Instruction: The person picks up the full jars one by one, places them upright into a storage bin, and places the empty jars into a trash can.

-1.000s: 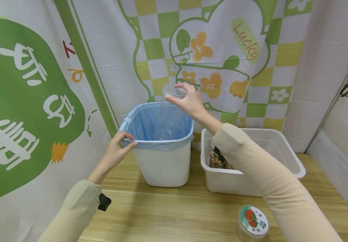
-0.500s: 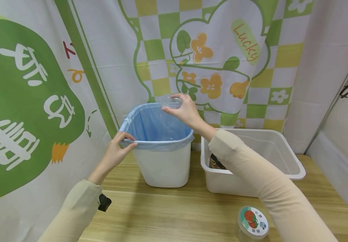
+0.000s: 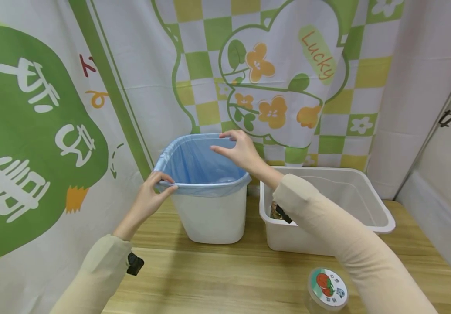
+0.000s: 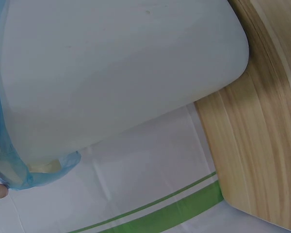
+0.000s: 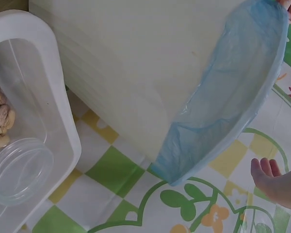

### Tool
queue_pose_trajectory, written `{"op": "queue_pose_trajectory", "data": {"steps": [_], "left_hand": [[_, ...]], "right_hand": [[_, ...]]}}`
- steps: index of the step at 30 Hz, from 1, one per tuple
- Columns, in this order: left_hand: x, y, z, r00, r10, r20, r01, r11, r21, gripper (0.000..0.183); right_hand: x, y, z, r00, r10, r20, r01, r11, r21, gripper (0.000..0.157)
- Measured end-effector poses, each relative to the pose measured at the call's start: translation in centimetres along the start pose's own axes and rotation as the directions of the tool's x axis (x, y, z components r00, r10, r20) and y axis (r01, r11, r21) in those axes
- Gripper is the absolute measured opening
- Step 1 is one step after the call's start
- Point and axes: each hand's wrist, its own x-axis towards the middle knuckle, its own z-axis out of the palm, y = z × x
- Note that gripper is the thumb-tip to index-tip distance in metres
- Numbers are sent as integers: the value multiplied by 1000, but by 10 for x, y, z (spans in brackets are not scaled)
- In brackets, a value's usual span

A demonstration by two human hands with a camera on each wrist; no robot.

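A white trash bin [image 3: 213, 218] lined with a blue trash bag [image 3: 186, 161] stands on the table. My left hand [image 3: 154, 192] pinches its near left rim, fingers over the bag's edge and thumb in front. Over the right side of the opening hangs my right hand [image 3: 242, 152], thumb and fingers apart with nothing between them. Inside the bag, low near the front, shows a clear round plastic piece [image 3: 225, 179]. The right wrist view also shows the right hand [image 5: 279, 187], its fingers spread beside the bag's rim.
Right of the bin stands a white tub [image 3: 374, 192], holding nuts [image 5: 1, 116] and a round clear plastic container [image 5: 22, 170]. A clear jar with a tomato-printed lid [image 3: 329, 288] is at the table's front. Printed curtains [image 3: 143, 109] stand behind and on both sides.
The right hand has lowered over the bin and let go of the clear round plastic piece, which has dropped into the bag. The left hand has stayed on the rim.
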Motion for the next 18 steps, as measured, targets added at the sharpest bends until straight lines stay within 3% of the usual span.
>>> {"op": "queue_pose_trajectory", "data": {"steps": [18], "left_hand": [[0, -2, 0, 1000, 6, 3, -5, 1000, -6, 12]], "right_hand": [[-45, 10, -20, 991, -108, 77, 103, 992, 68, 25]]}}
